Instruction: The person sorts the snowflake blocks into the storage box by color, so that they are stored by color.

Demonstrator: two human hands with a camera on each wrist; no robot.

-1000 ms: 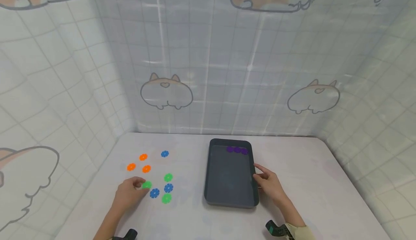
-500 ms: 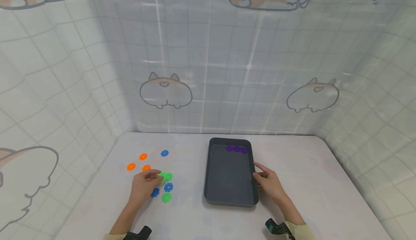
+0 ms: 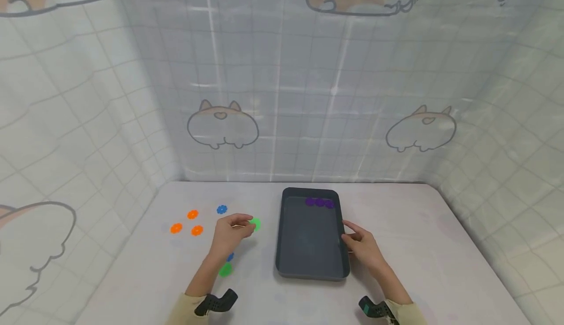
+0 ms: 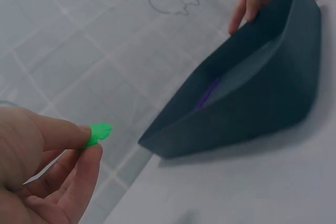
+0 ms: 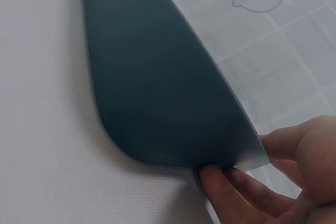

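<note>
Green disc (image 4: 102,131) partly hidden (left hand (image 3: 231,233) covers edge).

Work surface: the white table (image 3: 423,237) before me spans the lower part of the head view; a fine woven texture shows in my right wrist view. Items I find directly on it: one dark grey tray (image 3: 308,246), right of centre; three orange discs (image 3: 197,230), lower left; one blue disc (image 3: 222,209) to their right; below, a partly hidden second blue disc (image 3: 230,257) just above a green disc (image 3: 225,269).
</note>
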